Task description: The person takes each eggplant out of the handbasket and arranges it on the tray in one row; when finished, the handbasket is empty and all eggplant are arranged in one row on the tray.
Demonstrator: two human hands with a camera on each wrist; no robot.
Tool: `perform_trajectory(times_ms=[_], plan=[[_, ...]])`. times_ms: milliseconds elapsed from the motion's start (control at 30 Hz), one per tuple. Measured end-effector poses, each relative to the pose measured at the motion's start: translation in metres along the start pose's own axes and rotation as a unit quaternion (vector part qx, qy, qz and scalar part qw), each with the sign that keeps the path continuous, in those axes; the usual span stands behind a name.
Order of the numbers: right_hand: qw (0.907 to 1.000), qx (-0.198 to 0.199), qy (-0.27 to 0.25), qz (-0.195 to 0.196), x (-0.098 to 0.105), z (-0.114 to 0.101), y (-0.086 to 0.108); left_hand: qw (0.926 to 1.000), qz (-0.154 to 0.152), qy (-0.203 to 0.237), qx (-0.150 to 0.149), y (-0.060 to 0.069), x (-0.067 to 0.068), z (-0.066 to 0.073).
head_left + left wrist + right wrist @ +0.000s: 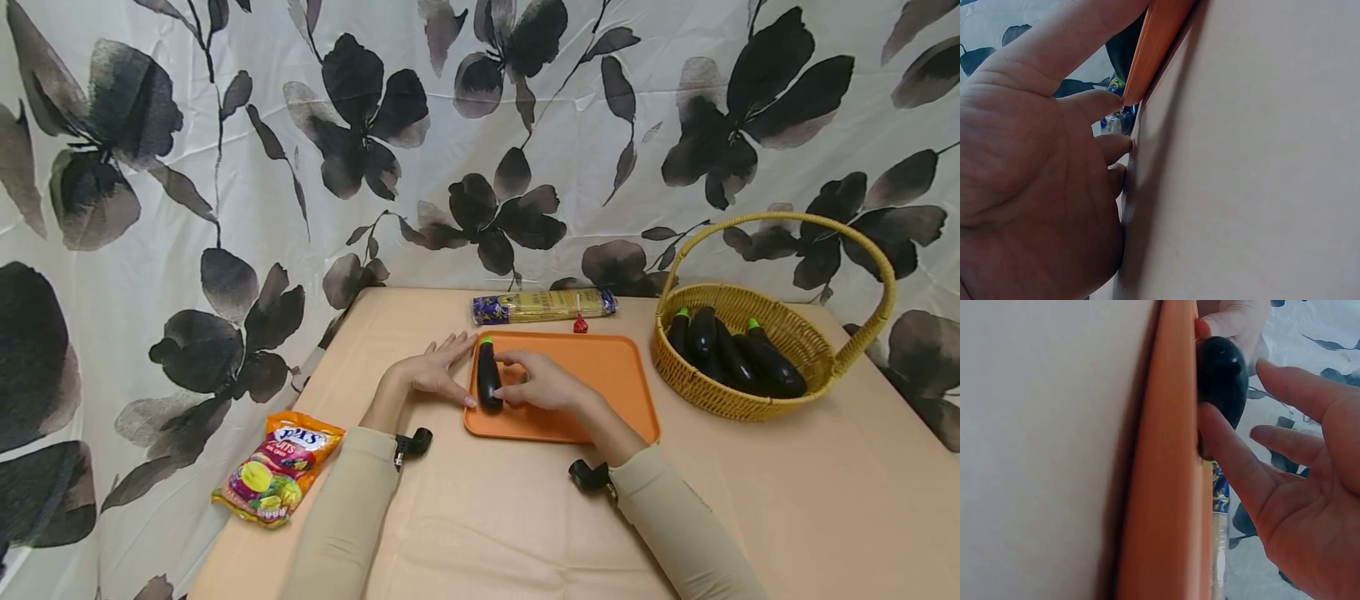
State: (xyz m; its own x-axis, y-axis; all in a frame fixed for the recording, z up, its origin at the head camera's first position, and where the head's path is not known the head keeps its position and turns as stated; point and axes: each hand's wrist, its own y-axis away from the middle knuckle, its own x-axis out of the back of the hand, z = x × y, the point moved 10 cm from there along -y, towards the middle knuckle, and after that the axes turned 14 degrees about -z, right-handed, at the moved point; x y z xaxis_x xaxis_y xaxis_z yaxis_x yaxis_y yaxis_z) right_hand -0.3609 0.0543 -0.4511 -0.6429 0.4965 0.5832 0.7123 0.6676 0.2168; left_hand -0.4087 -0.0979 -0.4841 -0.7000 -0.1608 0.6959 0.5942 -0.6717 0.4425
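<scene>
An eggplant (489, 379) lies lengthwise along the left side of an orange tray (585, 379), its green stem end pointing away from me. My right hand (543, 382) is over the tray, with thumb and index fingertip at the eggplant's right side. In the right wrist view, that hand's fingers (1297, 390) are spread, and the thumb seems to touch the dark eggplant (1222, 378). At the tray's left edge is my left hand (431, 372), fingers extended; thumb and index finger touch the rim. The left wrist view shows its open palm beside the tray rim (1154, 53).
A wicker basket (720, 404) with several eggplants stands to the right, its tall handle arching up. Behind the tray lie a pack of dry noodles (543, 307) and a small red-wrapped candy (581, 323). An orange candy bag (281, 468) is at the left table edge.
</scene>
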Motion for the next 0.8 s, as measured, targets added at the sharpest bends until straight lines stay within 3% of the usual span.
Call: perform_trajectory(times_ms=[267, 500, 633, 800], plan=[[0.9976, 0.042, 0.001, 0.055, 0.026, -0.03, 0.025, 0.9999, 0.0, 0.013, 0.003, 0.0, -0.001, -0.001], [0.9856, 0.114, 0.035, 0.12, 0.057, -0.061, 0.06, 0.9999, 0.001, 0.012, -0.006, 0.0, -0.001, -0.002], [0.9804, 0.119, 0.05, 0.149, 0.079, -0.062, 0.082, 0.9999, 0.002, 0.01, -0.007, -0.001, -0.001, -0.002], [0.9781, 0.094, 0.034, 0.183, 0.107, -0.043, 0.106, 1.0, 0.003, 0.003, -0.004, -0.001, 0.0, -0.001]])
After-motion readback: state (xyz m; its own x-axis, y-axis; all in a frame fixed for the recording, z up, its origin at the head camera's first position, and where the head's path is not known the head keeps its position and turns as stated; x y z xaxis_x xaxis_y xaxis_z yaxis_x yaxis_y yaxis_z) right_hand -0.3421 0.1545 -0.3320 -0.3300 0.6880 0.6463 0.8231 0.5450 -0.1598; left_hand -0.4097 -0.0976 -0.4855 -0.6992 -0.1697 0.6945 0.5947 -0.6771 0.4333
